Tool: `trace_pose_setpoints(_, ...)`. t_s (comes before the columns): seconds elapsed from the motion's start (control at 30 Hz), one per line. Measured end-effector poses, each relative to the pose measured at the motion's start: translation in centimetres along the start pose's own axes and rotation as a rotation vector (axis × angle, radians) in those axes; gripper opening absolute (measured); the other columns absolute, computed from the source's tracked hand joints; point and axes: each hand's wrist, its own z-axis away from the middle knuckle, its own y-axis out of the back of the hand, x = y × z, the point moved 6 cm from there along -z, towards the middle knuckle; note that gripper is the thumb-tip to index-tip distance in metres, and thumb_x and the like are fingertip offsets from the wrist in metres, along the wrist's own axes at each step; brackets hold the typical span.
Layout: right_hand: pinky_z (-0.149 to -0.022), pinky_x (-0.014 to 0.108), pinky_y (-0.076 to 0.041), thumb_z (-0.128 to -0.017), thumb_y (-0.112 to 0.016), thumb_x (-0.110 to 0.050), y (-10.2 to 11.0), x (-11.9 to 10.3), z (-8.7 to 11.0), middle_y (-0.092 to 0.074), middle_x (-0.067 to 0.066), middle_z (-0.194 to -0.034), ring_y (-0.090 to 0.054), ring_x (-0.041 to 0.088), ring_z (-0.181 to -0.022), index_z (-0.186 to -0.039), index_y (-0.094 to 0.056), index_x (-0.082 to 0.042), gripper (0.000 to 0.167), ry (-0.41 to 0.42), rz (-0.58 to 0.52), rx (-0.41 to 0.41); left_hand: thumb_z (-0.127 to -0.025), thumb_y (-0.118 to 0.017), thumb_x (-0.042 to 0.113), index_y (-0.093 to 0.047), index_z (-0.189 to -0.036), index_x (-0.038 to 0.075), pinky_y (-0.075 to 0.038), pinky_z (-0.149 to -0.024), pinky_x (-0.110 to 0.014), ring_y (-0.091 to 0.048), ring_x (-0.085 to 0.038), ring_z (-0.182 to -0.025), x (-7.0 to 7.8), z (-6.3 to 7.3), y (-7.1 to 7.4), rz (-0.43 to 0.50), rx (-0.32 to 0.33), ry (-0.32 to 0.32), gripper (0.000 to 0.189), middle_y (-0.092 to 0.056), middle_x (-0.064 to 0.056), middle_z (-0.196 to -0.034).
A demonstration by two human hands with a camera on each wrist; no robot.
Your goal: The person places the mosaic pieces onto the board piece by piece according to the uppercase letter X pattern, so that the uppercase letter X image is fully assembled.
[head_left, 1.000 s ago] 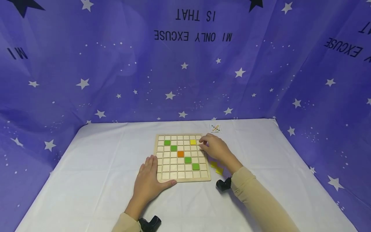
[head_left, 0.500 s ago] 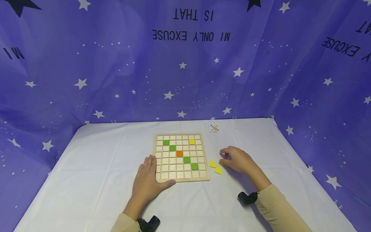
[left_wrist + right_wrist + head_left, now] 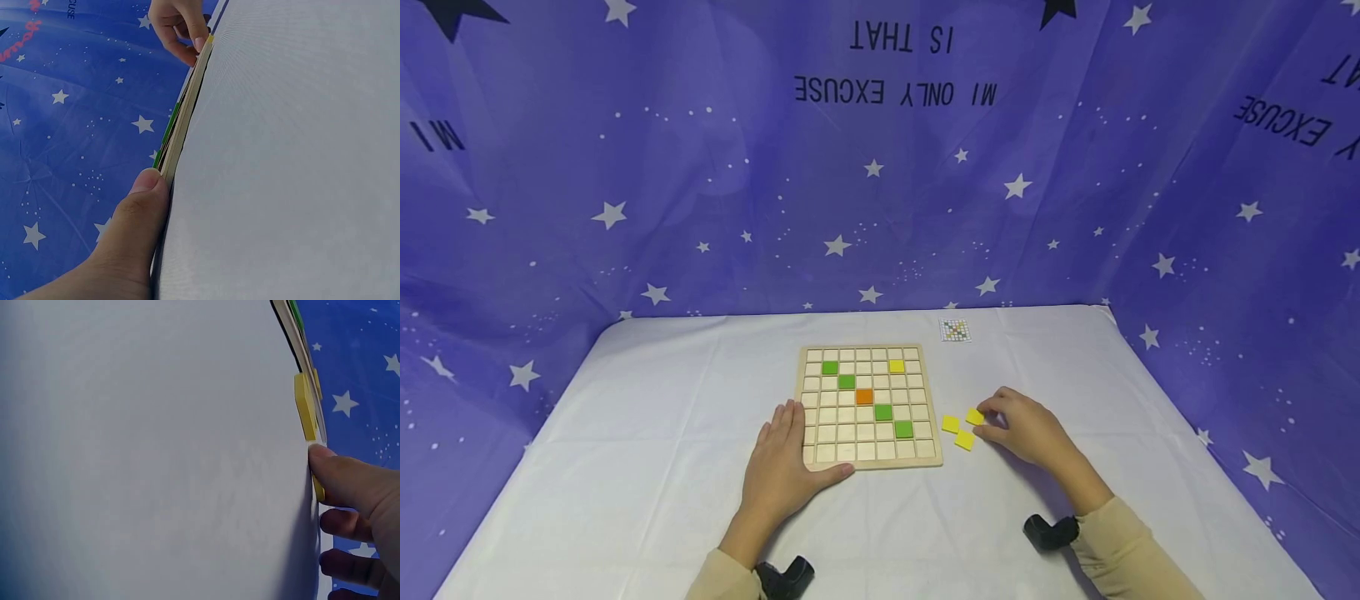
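Observation:
A wooden grid board (image 3: 866, 464) lies on the white table with several green tiles (image 3: 883, 412), an orange tile (image 3: 864, 397) and a yellow tile (image 3: 897, 367) in its squares. At its near left corner my left hand (image 3: 778, 462) rests with straight fingers along the left edge, thumb on the front edge. Right of the board, my right hand (image 3: 1026, 429) pinches a loose yellow tile (image 3: 974, 416), index finger at the far side and thumb at the near side. In the right wrist view the thumb (image 3: 344, 475) partly covers that tile.
Two other yellow tiles, a left one (image 3: 951, 424) and a nearer one (image 3: 965, 440), lie between the board and my right hand. A small printed grid card (image 3: 955, 331) is behind them. A purple starry cloth (image 3: 880, 208) hangs around the table.
My right hand left the board's upper right, moved right and toward me, and came down at the loose yellow tiles. My left hand kept its place on the board.

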Motion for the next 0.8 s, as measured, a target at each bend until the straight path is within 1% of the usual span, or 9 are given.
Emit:
trace_pose_setpoints(0.1, -0.082, 0.041, -0.056, -0.082, -0.080, -0.039, -0.1, -0.4, -0.2, -0.065, -0.006, -0.097, -0.061, 0.012, -0.089, -0.107, -0.075, -0.015, 0.036, 0.024, 0.022, 0.019, -0.064, -0.061, 0.090, -0.023, -0.155, -0.004, -0.017, -0.126, -0.052, -0.017, -0.037, -0.154, 0.0, 0.0, 0.1, 0.000, 0.001, 0.000, 0.136, -0.021, -0.019, -0.164)
trace_pose_setpoints(0.17, -0.081, 0.039, -0.057, -0.082, -0.080, -0.038, -0.2, -0.7, -0.4, -0.066, -0.006, -0.095, -0.061, 0.012, -0.086, -0.105, -0.074, -0.014, 0.034, 0.048, 0.055, 0.031, -0.064, -0.061, 0.089, -0.023, -0.155, -0.003, -0.017, -0.126, -0.052, -0.017, -0.037, -0.154, 0.0, 0.0, 0.1, -0.001, 0.000, 0.002, 0.136, -0.021, -0.019, -0.164)
trace_pose_setpoints(0.33, -0.072, 0.034, -0.055, -0.084, -0.079, -0.036, -0.1, -1.7, -0.7, -0.063, -0.006, -0.087, -0.057, 0.009, -0.076, -0.099, -0.073, -0.010, 0.031, 0.116, 0.152, 0.067, -0.065, -0.063, 0.088, -0.022, -0.155, -0.004, -0.017, -0.126, -0.053, -0.017, -0.037, -0.154, 0.0, 0.0, 0.1, -0.006, -0.005, 0.004, 0.135, -0.020, -0.019, -0.164)
trace_pose_setpoints(0.4, -0.070, 0.032, -0.054, -0.085, -0.078, -0.035, 0.0, -2.0, -0.9, -0.061, -0.006, -0.085, -0.054, 0.009, -0.074, -0.099, -0.072, -0.009, 0.030, 0.126, 0.146, 0.081, -0.065, -0.064, 0.087, -0.023, -0.155, -0.004, -0.018, -0.126, -0.053, -0.018, -0.037, -0.153, 0.0, -0.1, 0.1, -0.007, 0.004, 0.000, 0.135, -0.021, -0.020, -0.164)
trace_pose_setpoints(0.53, -0.069, 0.031, -0.051, -0.089, -0.074, -0.035, 0.0, -2.9, -1.7, -0.058, -0.006, -0.086, -0.051, 0.009, -0.073, -0.103, -0.071, -0.009, 0.030, 0.130, 0.070, 0.087, -0.064, -0.065, 0.086, -0.026, -0.154, -0.004, -0.019, -0.125, -0.052, -0.020, -0.038, -0.153, 0.1, -0.1, 0.2, -0.004, 0.026, -0.010, 0.134, -0.024, -0.020, -0.163)
trace_pose_setpoints(0.67, -0.068, 0.029, -0.049, -0.091, -0.071, -0.038, -0.2, -4.7, -2.9, -0.057, -0.006, -0.087, -0.050, 0.009, -0.074, -0.107, -0.070, -0.009, 0.032, 0.137, 0.038, 0.049, -0.064, -0.064, 0.087, -0.025, -0.154, -0.004, -0.019, -0.125, -0.053, -0.019, -0.038, -0.153, 0.1, -0.2, 0.1, -0.001, 0.018, -0.006, 0.135, -0.024, -0.021, -0.163)
trace_pose_setpoints(0.8, -0.067, 0.028, -0.048, -0.094, -0.068, -0.039, -0.6, -7.1, -4.2, -0.057, -0.005, -0.089, -0.050, 0.009, -0.074, -0.109, -0.069, -0.009, 0.033, 0.170, 0.049, 0.009, -0.064, -0.062, 0.089, -0.024, -0.155, -0.004, -0.019, -0.125, -0.052, -0.018, -0.037, -0.153, 0.0, -0.1, 0.0, 0.001, 0.008, 0.001, 0.136, -0.023, -0.019, -0.164)
